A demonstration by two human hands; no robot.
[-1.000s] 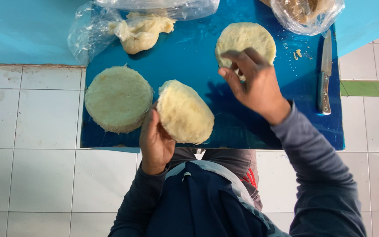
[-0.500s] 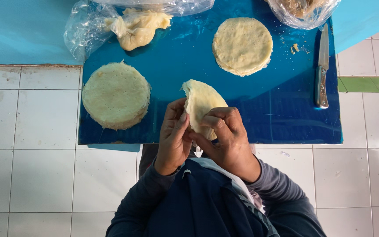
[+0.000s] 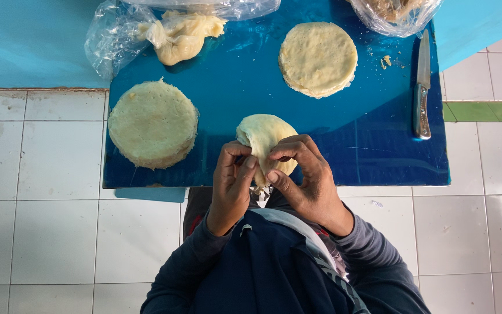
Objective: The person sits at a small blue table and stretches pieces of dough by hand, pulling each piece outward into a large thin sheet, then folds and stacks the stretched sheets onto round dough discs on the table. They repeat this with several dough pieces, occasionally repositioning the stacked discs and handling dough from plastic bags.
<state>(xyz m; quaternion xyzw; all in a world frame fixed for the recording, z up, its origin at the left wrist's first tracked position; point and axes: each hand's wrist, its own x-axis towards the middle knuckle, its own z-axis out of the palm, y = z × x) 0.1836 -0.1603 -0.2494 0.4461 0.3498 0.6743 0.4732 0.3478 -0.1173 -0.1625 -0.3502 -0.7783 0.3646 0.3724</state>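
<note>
Both hands pinch one folded dough disc (image 3: 262, 136) over the near edge of the blue counter (image 3: 344, 145). The left hand (image 3: 230, 186) grips it at 7 o'clock, the right hand (image 3: 309, 180) at 5 o'clock, with the fingers (image 3: 245, 168) closed on the dough.

We look straight down on a blue worktop (image 3: 350, 145) and see the left hand (image 3: 230, 186) and the right hand (image 3: 306, 180) together pinching a folded round of pale dough (image 3: 262, 136) at its near edge. A stack of dough rounds (image 3: 152, 123) lies to the left and a second stack (image 3: 318, 58) farther back. A knife (image 3: 422, 87) lies at the right, and a lump of dough in clear plastic (image 3: 178, 36) sits at the far left.
</note>
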